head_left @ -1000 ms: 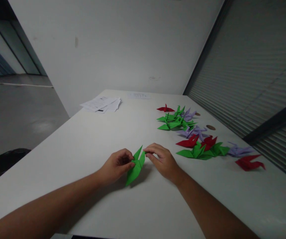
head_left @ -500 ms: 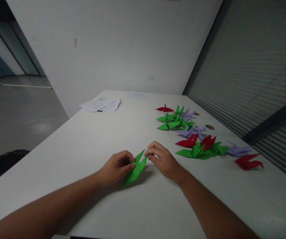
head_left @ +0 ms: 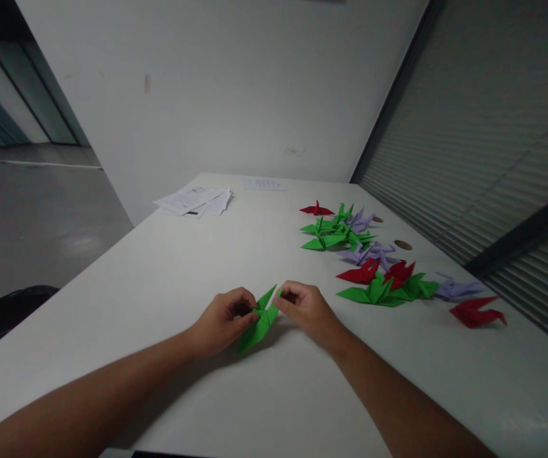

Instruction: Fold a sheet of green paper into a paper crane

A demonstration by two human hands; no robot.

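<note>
Since the earlier frame the right hand had drawn in closer to the left, its fingers curling tighter on the upper tip of the green paper crane, while the crane's long wing kept pointing down toward the person. Going left to right: a dark round object lay on the floor beyond the white table. A loose stack of white papers sat at the far left of the tabletop. The left hand was closed in a pinch on the crane's middle, near the table's front centre. The right hand pinched the crane's opposite tip. Further right lay scattered finished cranes in green, red and lilac, the last a red crane.
</note>
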